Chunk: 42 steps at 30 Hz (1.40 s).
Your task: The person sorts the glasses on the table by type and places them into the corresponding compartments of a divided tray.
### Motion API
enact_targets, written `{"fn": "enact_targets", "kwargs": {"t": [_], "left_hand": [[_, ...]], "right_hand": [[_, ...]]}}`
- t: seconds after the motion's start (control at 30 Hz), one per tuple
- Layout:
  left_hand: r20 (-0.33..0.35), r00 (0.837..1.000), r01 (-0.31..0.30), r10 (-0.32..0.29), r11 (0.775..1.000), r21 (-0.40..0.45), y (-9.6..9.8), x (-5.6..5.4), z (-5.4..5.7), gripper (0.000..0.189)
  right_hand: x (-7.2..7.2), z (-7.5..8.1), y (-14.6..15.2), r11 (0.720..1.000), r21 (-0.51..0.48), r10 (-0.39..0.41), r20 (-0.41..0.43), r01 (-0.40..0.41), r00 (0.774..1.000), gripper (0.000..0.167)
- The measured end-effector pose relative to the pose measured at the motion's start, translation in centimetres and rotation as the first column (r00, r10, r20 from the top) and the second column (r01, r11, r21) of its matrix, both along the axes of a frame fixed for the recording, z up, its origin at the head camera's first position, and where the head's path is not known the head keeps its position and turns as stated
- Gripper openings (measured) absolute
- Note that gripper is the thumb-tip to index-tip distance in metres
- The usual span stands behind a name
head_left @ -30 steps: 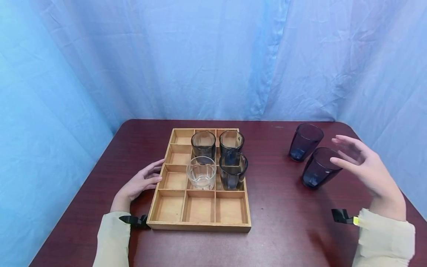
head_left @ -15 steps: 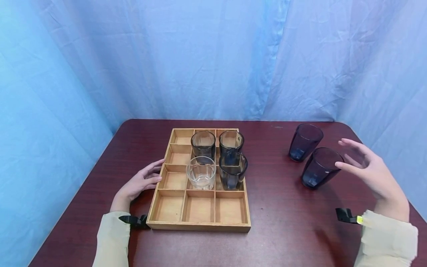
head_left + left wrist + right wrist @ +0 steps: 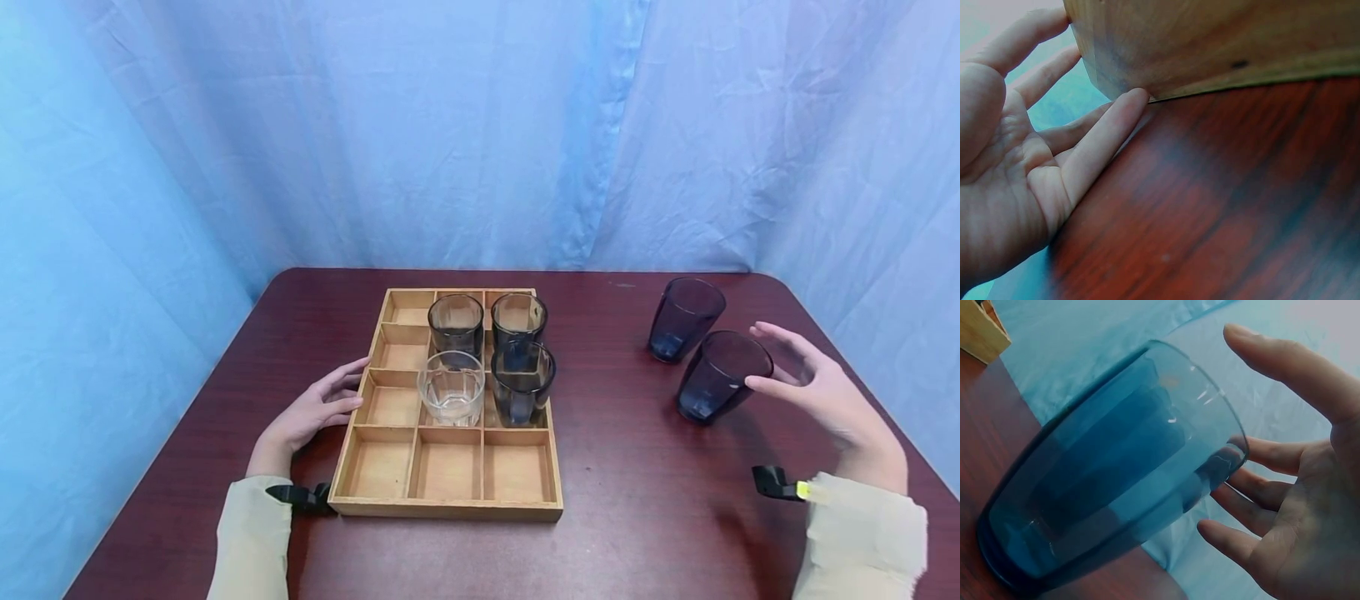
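1. Blue curtains [image 3: 420, 133] hang behind my dark red table [image 3: 637, 517].
2. My left hand [image 3: 309, 408] has its fingers spread, tips against the left side of the wooden tray [image 3: 446, 504].
3. That tray's long axis runs away from me; a clear glass [image 3: 452, 392] stands in its middle column, mouth up.
4. Well to the right, the far dark glass [image 3: 686, 321] stands upright on the table.
5. Just nearer me, the near dark glass [image 3: 712, 383] points mouth up, long axis vertical.
6. My right hand [image 3: 832, 400] curves beside its rim, thumb and fingers spread; whether they touch, I can't tell.
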<state>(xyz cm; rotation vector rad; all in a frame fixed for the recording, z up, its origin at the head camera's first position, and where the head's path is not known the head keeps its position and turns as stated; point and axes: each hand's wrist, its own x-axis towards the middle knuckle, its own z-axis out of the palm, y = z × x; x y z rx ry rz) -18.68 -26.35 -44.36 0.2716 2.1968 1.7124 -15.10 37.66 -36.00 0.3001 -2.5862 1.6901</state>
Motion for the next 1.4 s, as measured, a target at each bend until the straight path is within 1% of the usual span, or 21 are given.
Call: {"fn": "enact_targets", "kwargs": {"t": [0.03,0.1,0.27,0.4,0.5,0.57,0.67,0.77,0.83,0.93,1.03,1.1,1.17,1.23,1.33,1.4], "left_hand": [[0.0,1.0,0.0,0.0,1.0,0.0,0.0,0.0,0.0,0.07],[-0.001,1.0,0.001,-0.001,1.0,0.0,0.0,0.0,0.0,0.07],[-0.001,1.0,0.001,-0.001,1.0,0.005,0.0,0.1,0.0,0.07],[0.0,1.0,0.001,-0.001,1.0,0.005,-0.1,0.1,0.0,0.07],[0.0,1.0,0.002,-0.002,1.0,0.006,-0.1,0.1,0.0,0.071],[0.0,1.0,0.004,-0.004,1.0,0.009,-0.1,0.1,0.0,0.07],[-0.002,1.0,0.008,-0.008,1.0,0.014,-0.1,0.1,0.0,0.07],[-0.003,1.0,0.009,-0.009,1.0,0.014,-0.1,0.1,0.0,0.07],[-0.004,1.0,0.008,-0.008,1.0,0.012,-0.1,0.1,0.0,0.07],[-0.006,1.0,0.006,-0.006,1.0,0.009,-0.1,0.1,0.0,0.07],[-0.008,1.0,0.006,-0.006,1.0,0.007,-0.1,0.1,0.0,0.07],[-0.008,1.0,0.008,-0.008,1.0,0.008,-0.1,0.1,0.0,0.07],[-0.009,1.0,0.011,-0.011,1.0,0.01,-0.1,0.1,-0.1,0.07],[-0.01,1.0,0.012,-0.012,1.0,0.01,-0.2,0.0,-0.1,0.07],[-0.011,1.0,0.013,-0.013,1.0,0.009,-0.2,-0.1,-0.2,0.069],[-0.01,1.0,0.01,-0.01,1.0,0.005,-0.1,-0.1,-0.2,0.069]], "right_hand": [[-0.1,-0.1,0.1,1.0,-0.004,0.01,-0.002,-0.01,1.0,0.07],[-0.1,-0.3,0.1,1.0,0.025,0.012,-0.003,-0.012,1.0,0.07],[-0.2,-0.7,0.1,0.987,0.16,-0.004,0.005,0.003,1.0,0.074],[-0.5,-1.2,0.1,0.991,0.128,0.033,0.006,-0.033,0.999,0.076],[-0.7,-1.5,0.1,0.995,0.071,0.07,-0.013,-0.069,0.997,0.076],[-0.8,-1.8,0.1,0.995,0.061,0.08,-0.035,-0.078,0.996,0.075],[-0.9,-2.0,0.0,0.996,0.067,0.054,-0.052,-0.051,0.997,0.073],[-1.0,-2.2,-0.1,0.996,0.074,0.049,-0.063,-0.045,0.997,0.07],[-1.0,-2.3,-0.1,0.997,0.045,0.06,-0.062,-0.058,0.996,0.068],[-1.1,-2.6,-0.1,0.994,-0.056,0.091,-0.067,-0.095,0.994,0.067],[-1.2,-3.0,-0.2,0.974,-0.175,0.131,-0.087,-0.144,0.988,0.067],[-1.4,-3.2,-0.2,0.959,-0.229,0.143,-0.109,-0.165,0.984,0.067],[-1.5,-3.5,-0.3,0.947,-0.263,0.153,-0.136,-0.184,0.979,0.067],[-1.5,-3.7,-0.3,0.941,-0.281,0.148,-0.158,-0.188,0.976,0.066],[-1.5,-4.0,-0.3,0.937,-0.297,0.132,-0.179,-0.181,0.975,0.067],[-1.4,-4.2,-0.3,0.94,-0.299,0.114,-0.184,-0.166,0.976,0.067]]}}
